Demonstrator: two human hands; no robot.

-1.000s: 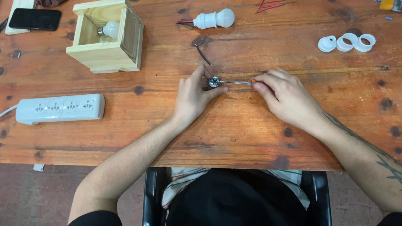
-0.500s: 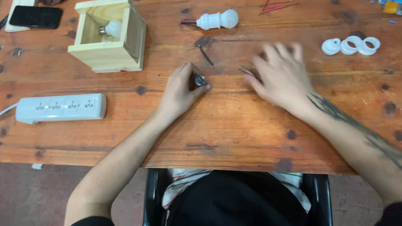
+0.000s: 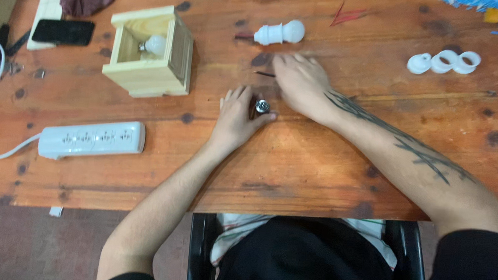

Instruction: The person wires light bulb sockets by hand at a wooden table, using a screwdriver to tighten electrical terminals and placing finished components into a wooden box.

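Worn reddish wooden bench (image 3: 318, 176) carries everything, its near edge against the person's lap. Just in from that edge, the left hand (image 3: 236, 118) pinches a small metal socket (image 3: 261, 105) between thumb and fingers. Touching distance beyond, the right hand (image 3: 302, 84) lies flat, fingers together, over dark wires (image 3: 264, 73). Farther, a white bulb (image 3: 279, 33); toward the far-left corner, a wooden box (image 3: 175, 61).

Even, fairly bright light falls on the wooden table (image 3: 330, 177), with a soft sheen just below the left hand (image 3: 236, 118). Shadows are short and faint around the wooden box (image 3: 152, 50). Slight motion blur softens the right hand (image 3: 302, 84); the floor below the table is dimmer.
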